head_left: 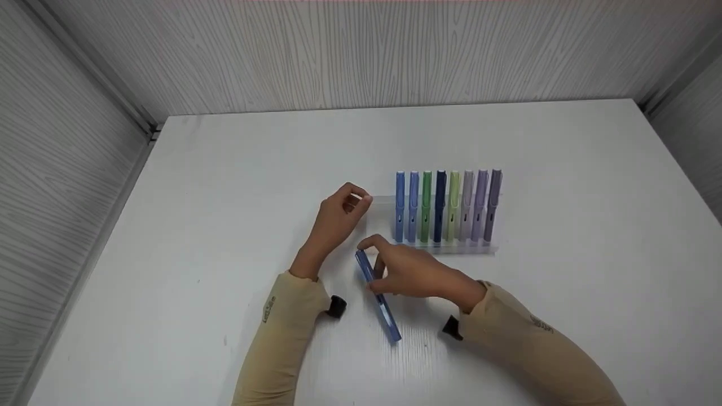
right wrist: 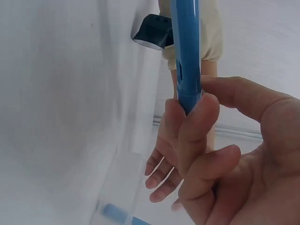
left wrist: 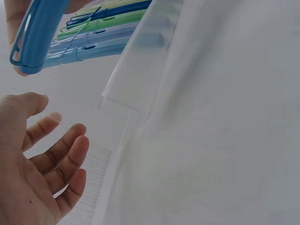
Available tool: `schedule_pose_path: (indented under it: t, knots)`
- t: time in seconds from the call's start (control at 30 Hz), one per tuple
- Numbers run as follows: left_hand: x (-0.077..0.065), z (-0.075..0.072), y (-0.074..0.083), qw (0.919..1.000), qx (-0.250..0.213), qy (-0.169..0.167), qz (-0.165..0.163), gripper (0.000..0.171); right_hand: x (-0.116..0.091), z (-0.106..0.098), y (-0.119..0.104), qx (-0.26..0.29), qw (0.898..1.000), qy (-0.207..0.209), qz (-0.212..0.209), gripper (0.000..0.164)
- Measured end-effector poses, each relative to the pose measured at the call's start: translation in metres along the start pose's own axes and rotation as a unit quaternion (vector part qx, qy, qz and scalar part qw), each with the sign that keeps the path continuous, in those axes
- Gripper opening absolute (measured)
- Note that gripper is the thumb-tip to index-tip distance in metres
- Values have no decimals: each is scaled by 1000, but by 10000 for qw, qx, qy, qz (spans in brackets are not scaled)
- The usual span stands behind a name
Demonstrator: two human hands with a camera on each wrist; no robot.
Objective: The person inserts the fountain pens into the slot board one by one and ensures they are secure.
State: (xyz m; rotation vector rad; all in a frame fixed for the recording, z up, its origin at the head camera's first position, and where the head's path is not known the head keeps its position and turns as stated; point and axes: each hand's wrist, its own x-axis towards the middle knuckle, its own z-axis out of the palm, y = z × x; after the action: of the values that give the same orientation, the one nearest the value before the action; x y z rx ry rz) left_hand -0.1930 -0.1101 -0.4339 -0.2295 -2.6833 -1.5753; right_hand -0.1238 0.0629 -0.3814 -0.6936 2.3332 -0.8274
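Observation:
My right hand pinches a blue pen between thumb and fingers, the pen slanting above the white table in front of the stand. In the right wrist view, thumb and fingertips close around the middle of the pen. My left hand is at the left end of the clear pen stand. The left wrist view shows its fingers loosely bent with nothing between them, below the clip end of the held pen. Several capped pens stand side by side in the stand, among them a green pen and a dark blue pen.
The white table meets a wood-grain panel at its back edge, with side panels left and right. Black wrist pieces stick out from both beige sleeves. The stand's pens lean at the centre right.

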Motion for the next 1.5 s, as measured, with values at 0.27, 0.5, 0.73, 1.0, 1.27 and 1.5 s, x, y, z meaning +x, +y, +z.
schedule_pose_path:
  t: [0.27,0.5,0.73,1.0,1.27,1.5]
  knots:
    - [1,1,-2,10000,52,-31,78,29,-5,-12,1,607,9965,393,-418,65]
    - [1,1,-1,9999,-49,-106,71,29,-8,-23,2,624,9895,1122,-664,63]
    - [1,0,0,10000,0,-61,52,27,-9,-34,2,664,9767,1949,-607,67]
    - [0,-2,0,9999,-33,-66,152,28,-5,-38,4,408,9616,2592,-806,65]
    - [-1,-3,0,9999,86,-50,116,27,0,-37,6,220,9453,3150,-824,62]
    - [-1,-3,1,9997,164,-23,182,27,3,-36,6,188,9347,3480,-697,60]
